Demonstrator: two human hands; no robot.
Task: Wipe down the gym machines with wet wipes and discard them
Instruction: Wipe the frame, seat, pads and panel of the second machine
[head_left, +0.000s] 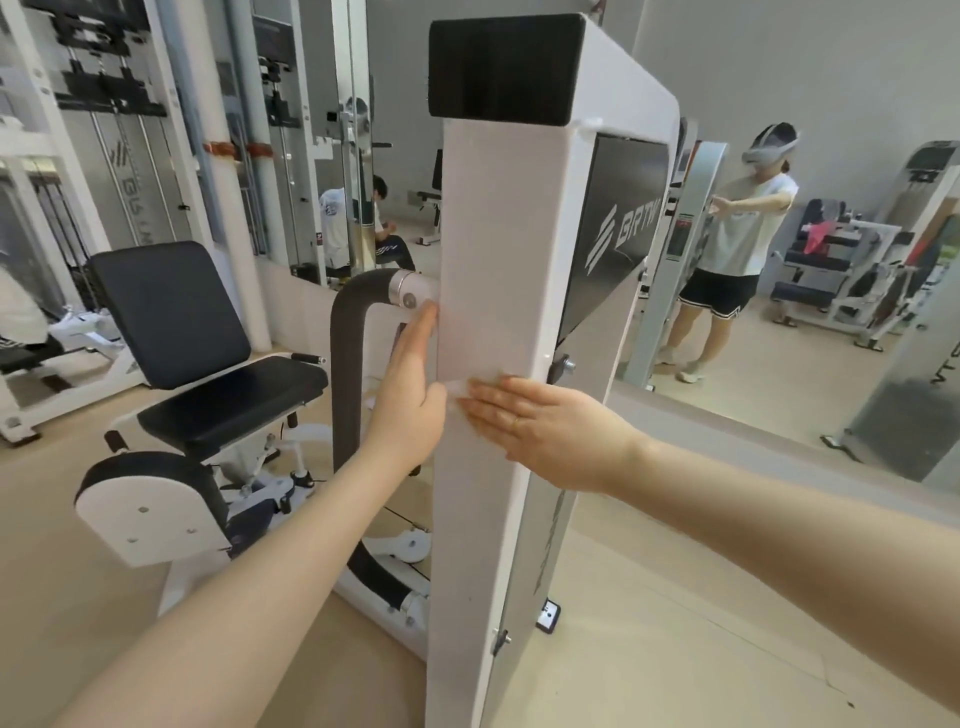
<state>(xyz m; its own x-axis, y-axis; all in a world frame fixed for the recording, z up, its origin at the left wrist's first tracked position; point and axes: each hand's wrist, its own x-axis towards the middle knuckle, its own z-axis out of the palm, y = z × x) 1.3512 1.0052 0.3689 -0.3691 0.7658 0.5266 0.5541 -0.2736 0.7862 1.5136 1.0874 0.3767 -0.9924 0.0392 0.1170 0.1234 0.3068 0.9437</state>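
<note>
A tall white machine column (498, 234) with a black top cap stands right in front of me. My right hand (545, 426) lies flat against its front face, fingers together, pressing a white wet wipe (460, 388) whose edge peeks out past the fingertips. My left hand (410, 384) rests open and flat along the column's left edge, fingers pointing up, just below the chrome end of a grey padded bar (358, 312). The wipe is mostly hidden under my right palm.
The machine's black seat and backrest (176, 322) sit to the left, with a white leg pad (150, 509) below. A wall mirror (779, 260) on the right reflects a person wearing a headset. More white machines stand at the far left, and another person sits in the background.
</note>
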